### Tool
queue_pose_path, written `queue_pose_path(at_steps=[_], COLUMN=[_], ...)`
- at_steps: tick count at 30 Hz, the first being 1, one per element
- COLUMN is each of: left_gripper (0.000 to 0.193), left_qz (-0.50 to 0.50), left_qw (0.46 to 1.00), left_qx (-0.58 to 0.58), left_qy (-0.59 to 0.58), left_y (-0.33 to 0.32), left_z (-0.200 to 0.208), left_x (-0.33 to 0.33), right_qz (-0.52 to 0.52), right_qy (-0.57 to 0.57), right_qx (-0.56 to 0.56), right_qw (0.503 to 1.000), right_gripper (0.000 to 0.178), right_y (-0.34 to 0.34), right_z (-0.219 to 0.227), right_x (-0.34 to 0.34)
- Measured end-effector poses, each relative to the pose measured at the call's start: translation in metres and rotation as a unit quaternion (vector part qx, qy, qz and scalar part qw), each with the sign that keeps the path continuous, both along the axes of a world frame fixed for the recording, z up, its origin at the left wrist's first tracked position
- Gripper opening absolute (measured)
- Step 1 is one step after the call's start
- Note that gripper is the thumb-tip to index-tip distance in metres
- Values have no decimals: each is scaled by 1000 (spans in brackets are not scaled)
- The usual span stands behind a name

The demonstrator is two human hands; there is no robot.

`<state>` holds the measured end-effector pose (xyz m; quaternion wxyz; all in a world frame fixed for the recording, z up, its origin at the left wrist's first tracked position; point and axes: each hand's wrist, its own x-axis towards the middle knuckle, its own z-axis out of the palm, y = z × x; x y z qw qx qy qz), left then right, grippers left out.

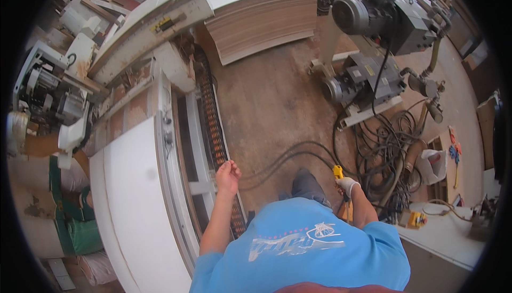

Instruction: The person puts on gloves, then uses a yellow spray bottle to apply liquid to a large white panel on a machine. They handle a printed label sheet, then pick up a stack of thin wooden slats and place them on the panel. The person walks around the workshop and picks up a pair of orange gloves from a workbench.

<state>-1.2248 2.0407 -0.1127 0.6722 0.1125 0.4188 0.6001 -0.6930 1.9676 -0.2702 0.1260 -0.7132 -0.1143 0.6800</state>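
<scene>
My bare left hand is raised beside the long machine bed, near the cable chain. Its fingers are curled closed, and nothing shows in them. At my right side, my right hand wears a whitish glove and is closed around a yellow hand tool. The tool's head sticks up above the fingers, while its grip is covered by the hand. Below the hand a yellow-orange hose or cord hangs down, partly hidden by my arm and blue shirt.
A white panel lies on the machine bed at left. Ahead stands a stack of boards. Two motor-driven pumps stand at right, with tangled black hoses on the floor. Some black cables cross the floor before my feet.
</scene>
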Motion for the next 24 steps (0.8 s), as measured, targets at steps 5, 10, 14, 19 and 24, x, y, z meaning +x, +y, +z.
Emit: queue_pose_path(at_steps=[5, 10, 14, 19, 24], left_gripper=[13, 14, 21, 15, 11], left_qz=[7, 224, 324, 438, 506], left_qw=[996, 947, 930, 896, 862], left_qx=[-57, -193, -145, -59, -41], left_qy=[69, 129, 91, 42, 11], left_y=[96, 145, 193, 243, 262], left_z=[-29, -26, -16, -7, 1], left_x=[-23, -71, -106, -147, -202], right_qz=[50, 468, 703, 783, 786], right_qy=[-52, 53, 116, 75, 97], right_qx=[78, 202, 294, 386, 388], right_qw=[994, 858, 637, 481, 473], right_gripper=[19, 14, 28, 30, 30], right_y=[164, 370, 480, 548, 577], right_z=[-21, 84, 200, 250, 252], right_x=[-30, -138, -260, -368, -449])
